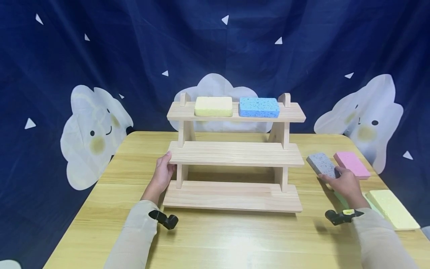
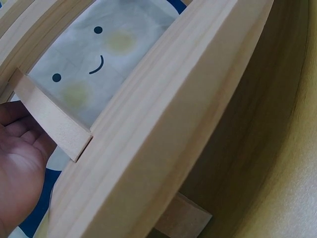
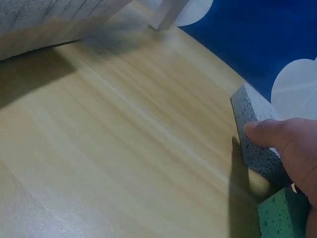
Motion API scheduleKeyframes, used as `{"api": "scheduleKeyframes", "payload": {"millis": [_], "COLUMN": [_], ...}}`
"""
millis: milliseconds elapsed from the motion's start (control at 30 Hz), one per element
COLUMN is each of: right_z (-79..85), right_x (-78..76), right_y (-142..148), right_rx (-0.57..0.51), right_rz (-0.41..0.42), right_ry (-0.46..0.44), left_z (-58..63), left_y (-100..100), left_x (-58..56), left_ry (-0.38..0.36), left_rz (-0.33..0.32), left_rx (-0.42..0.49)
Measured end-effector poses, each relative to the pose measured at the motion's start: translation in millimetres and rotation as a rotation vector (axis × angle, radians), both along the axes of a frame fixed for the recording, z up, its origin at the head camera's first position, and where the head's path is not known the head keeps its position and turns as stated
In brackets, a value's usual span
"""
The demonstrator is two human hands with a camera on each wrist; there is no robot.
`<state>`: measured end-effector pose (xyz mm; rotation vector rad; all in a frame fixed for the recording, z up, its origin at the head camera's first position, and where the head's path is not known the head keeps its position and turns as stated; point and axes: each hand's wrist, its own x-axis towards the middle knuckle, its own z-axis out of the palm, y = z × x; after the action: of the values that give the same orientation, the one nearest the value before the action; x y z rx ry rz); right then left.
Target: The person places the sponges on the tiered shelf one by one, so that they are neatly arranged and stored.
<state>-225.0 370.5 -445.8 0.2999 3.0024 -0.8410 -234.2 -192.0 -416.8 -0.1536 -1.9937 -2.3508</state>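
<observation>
A three-tier wooden shelf [image 1: 235,153] stands in the middle of the table. My left hand [image 1: 162,176] grips the left end of its middle tier, thumb at the board's edge; in the left wrist view the fingers curl behind a side support [image 2: 54,116]. On the top tier lie a pale yellow sponge [image 1: 213,107] and a speckled blue sponge [image 1: 259,108], side by side. Over to the right, my right hand [image 1: 347,186] pinches a grey speckled sponge [image 1: 320,164] by its near end. The thumb presses the sponge's side in the right wrist view.
Right of the grey sponge lies a pink sponge [image 1: 352,164]. A green sponge [image 3: 281,214], partly hidden by the right arm, and a larger yellow sponge [image 1: 392,209] lie near the table's right edge. A dark blue curtain [image 1: 215,45] with clouds hangs behind.
</observation>
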Motion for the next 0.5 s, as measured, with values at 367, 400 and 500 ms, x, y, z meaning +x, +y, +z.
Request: {"api": "scheduleKeyframes", "payload": {"millis": [367, 400, 500], "right_z": [7.3, 7.8, 9.1], "right_x": [1.9, 2.2, 3.1], "right_y": [0.0, -0.4, -1.1], "right_rx": [-0.055, -0.058, -0.062], "right_rz": [0.001, -0.002, -0.007], "right_ry": [-0.036, -0.036, -0.033], "left_z": [0.0, 0.1, 0.0], "left_y": [-0.6, -0.6, -0.7], "left_x": [-0.5, -0.4, 0.0], "left_ry": [-0.019, -0.02, -0.02], "left_rz": [-0.005, -0.004, 0.0], "left_rx": [-0.04, -0.043, -0.054]}}
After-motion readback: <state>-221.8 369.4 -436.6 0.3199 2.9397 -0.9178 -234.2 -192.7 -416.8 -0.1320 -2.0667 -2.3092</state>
